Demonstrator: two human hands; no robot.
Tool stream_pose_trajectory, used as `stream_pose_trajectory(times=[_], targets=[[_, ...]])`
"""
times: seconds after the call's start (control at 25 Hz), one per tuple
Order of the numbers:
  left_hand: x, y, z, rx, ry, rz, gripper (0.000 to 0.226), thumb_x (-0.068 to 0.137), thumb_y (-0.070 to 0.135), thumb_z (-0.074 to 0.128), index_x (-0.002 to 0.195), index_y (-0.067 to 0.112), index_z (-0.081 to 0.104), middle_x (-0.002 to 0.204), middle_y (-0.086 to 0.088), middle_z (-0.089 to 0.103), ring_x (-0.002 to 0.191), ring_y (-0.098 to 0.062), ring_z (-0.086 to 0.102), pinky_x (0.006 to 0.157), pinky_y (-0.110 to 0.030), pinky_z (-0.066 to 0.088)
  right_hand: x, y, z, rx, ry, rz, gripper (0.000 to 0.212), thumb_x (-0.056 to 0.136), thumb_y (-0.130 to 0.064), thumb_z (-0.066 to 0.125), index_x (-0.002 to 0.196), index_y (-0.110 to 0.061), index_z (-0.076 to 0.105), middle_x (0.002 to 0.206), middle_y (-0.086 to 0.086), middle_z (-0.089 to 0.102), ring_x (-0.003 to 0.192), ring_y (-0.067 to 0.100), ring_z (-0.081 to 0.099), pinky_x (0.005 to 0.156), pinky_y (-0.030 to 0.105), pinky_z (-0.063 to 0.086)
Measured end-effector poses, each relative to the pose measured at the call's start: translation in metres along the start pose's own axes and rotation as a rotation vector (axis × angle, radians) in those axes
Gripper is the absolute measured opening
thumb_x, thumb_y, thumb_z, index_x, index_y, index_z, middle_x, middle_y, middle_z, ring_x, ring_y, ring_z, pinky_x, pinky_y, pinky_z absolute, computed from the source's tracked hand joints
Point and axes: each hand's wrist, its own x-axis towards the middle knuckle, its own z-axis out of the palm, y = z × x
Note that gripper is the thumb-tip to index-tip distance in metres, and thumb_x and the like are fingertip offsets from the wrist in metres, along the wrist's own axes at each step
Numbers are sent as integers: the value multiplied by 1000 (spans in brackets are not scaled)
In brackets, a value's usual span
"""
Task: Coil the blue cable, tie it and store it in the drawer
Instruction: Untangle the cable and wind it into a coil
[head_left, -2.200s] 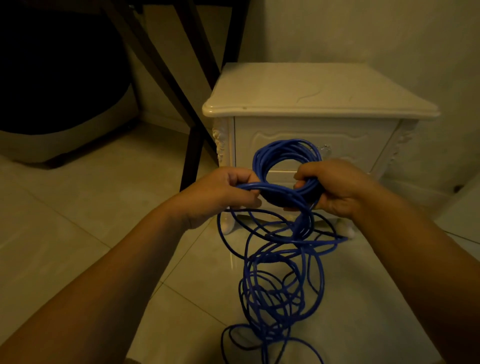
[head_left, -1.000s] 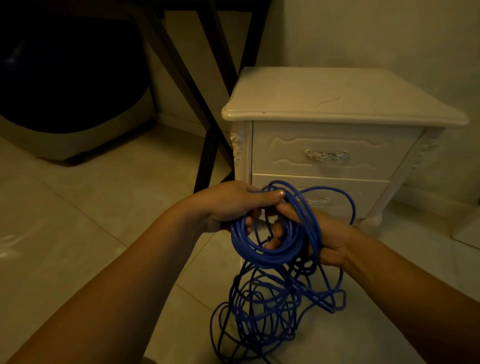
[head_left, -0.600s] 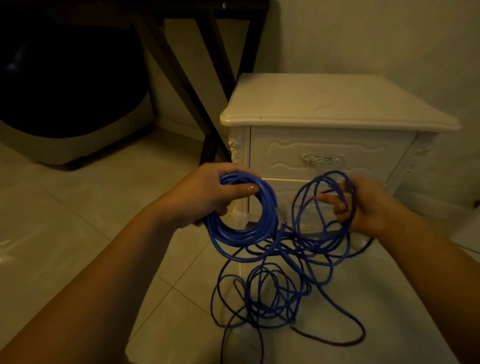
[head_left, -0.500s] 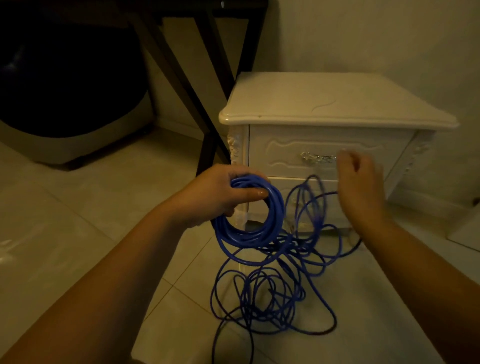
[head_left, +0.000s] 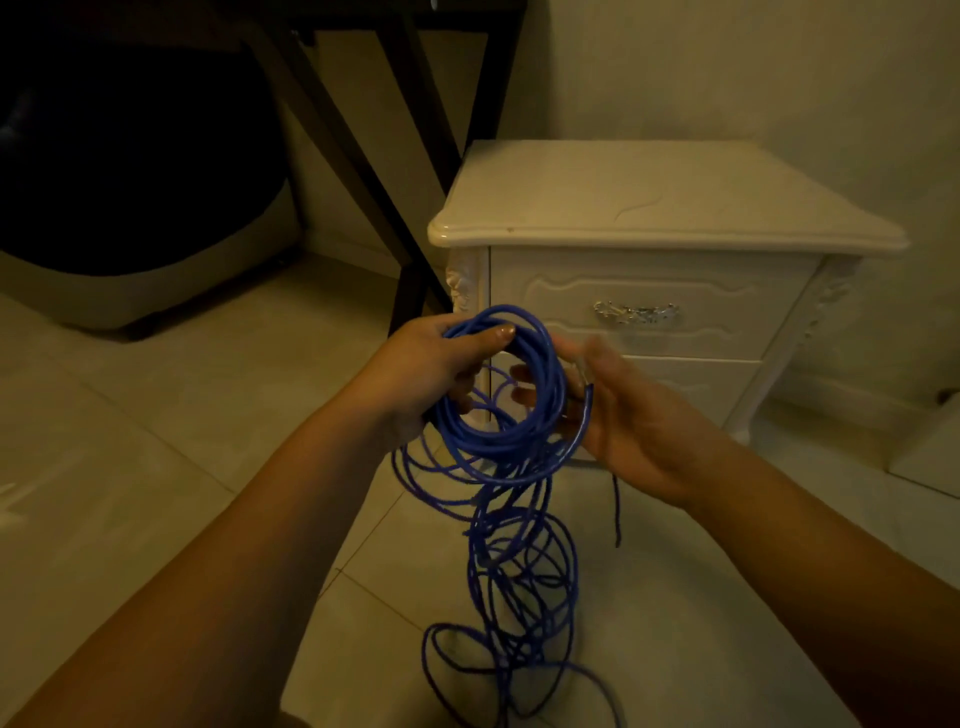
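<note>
**Blue cable half coiled in front of the nightstand**

The left hand (head_left: 431, 374) holds the blue cable (head_left: 524, 436) in front of the nightstand (head_left: 649, 197), level with its lower left corner. Its grip is closed on the top of the wound coil, thumb laid over the strands and fingers curled beneath, mostly hidden by the cable.

The right hand (head_left: 634, 421) is just right of the coil, smeared by motion. Its grip looks spread, with straight fingertips showing through the ring. One strand lies across the palm, and the blur makes the thumb hard to place.

Below the coil the rest of the cable hangs in a loose tangle to the floor (head_left: 156, 467) in front of the nightstand, and the lowest loops are cut off by the frame's bottom edge.

The top drawer (head_left: 545, 306) is closed, its metal handle (head_left: 636, 312) in plain view. The drawer under it is partly hidden behind the right hand.

Left of the nightstand stand dark table legs (head_left: 363, 156), their top cut off. Further left is a large dark shape (head_left: 130, 156), too dim to identify.
</note>
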Motion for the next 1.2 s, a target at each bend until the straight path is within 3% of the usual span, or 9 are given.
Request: stream_pose_trajectory(times=[0.12, 0.32, 0.48, 0.68, 0.76, 0.8, 0.92, 1.04, 1.2], targets=[[2, -5, 10, -142, 85, -26, 13, 91, 24, 65, 92, 11, 68, 52, 6, 36, 46, -11, 31, 43, -24, 34, 4, 8, 16, -227, 154, 10, 48, 63, -52, 72, 106, -34, 59, 98, -4, 70, 95, 13, 68, 84, 26, 56], [-1, -6, 34, -144, 287, 13, 30, 85, 32, 69, 93, 3, 68, 50, 5, 37, 43, -13, 34, 43, -28, 31, 20, 17, 27, -118, 488, 22, 23, 79, -36, 72, 91, -19, 62, 68, 0, 58, 67, 19, 62, 75, 39, 54], [-10, -2, 38, -72, 156, 66, 25, 90, 34, 64, 87, 10, 59, 53, 6, 38, 43, -11, 35, 46, -28, 36, 23, 19, 26, 14, 591, 53, 12, 90, -19, 61, 81, -11, 57, 42, -3, 40, 37, 11, 45, 53, 32, 42], [-16, -10, 29, -196, -90, -116, 53, 91, 58, 45, 96, 9, 63, 76, -6, 60, 74, -19, 64, 75, -34, 58, 21, 2, 10, 208, 655, 61, 12, 90, -14, 58, 79, -16, 58, 43, -6, 38, 36, 8, 38, 40, 22, 38], [-17, -26, 30, -8, -129, -173, 34, 97, 44, 48, 97, 12, 59, 86, -6, 60, 80, -19, 64, 85, -41, 58, 18, -10, 2, 302, 638, 73, 14, 89, -13, 58, 76, -17, 59, 45, -6, 40, 38, 8, 41, 44, 23, 43], [-17, -34, 29, 245, -146, -121, 18, 96, 33, 55, 108, 20, 58, 94, -2, 59, 86, -18, 63, 87, -41, 57, 16, -16, 0, 329, 605, 82, 12, 87, -13, 59, 76, -17, 60, 46, -5, 43, 40, 9, 44, 49, 25, 46], [-15, -58, 36, 935, -282, 173, 61, 88, 21, 67, 139, 43, 40, 115, 4, 41, 104, -13, 46, 91, -27, 44, 7, -31, 1, 335, 460, 92, 1, 70, -14, 64, 71, -13, 64, 59, 1, 53, 49, 13, 53, 48, 24, 52], [-11, -65, 53, 933, -282, 318, 53, 86, 26, 71, 134, 33, 51, 126, 3, 42, 113, -12, 39, 97, -28, 39, 2, -36, -4, 324, 319, 82, 16, 58, -26, 66, 66, -15, 58, 57, 0, 47, 46, 12, 47, 42, 20, 45], [-5, -65, 66, 702, -259, 237, 20, 87, 9, 65, 107, 12, 60, 101, 1, 61, 86, -7, 56, 81, -33, 48, 2, -40, -18, 358, 157, 84, 33, 85, -23, 46, 53, -18, 52, 45, -4, 42, 36, 7, 41, 38, 17, 37]])
